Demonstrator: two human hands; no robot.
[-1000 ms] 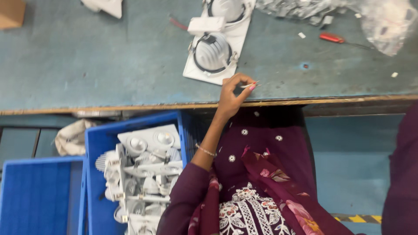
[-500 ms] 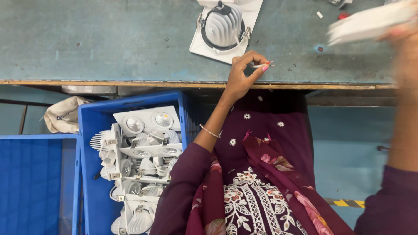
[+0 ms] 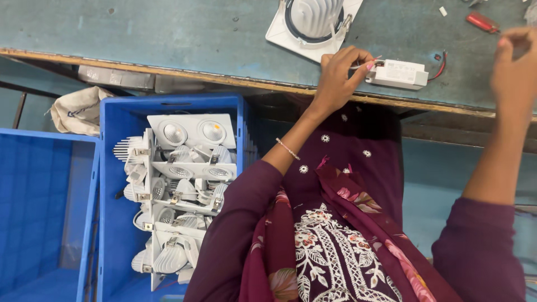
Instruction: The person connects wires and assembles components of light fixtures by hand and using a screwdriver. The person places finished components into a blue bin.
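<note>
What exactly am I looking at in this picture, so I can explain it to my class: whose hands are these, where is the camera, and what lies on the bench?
There is no machine here: a person works with two bare hands, and the camera sits on that person's head, looking straight down.

The left hand pinches thin wires at the end of a small white rectangular plastic box, which lies on the worn blue-green workbench with a red and a black wire at its far end. The right hand is raised above the bench; it seems to hold nothing.

Beyond the left hand lies a white square lamp fitting with a round ribbed body. A small red tool lies further right.

Below the bench edge, a blue plastic crate is stacked with similar white lamp fittings. A second blue crate stands beside it, and a crumpled cloth bag behind.
</note>
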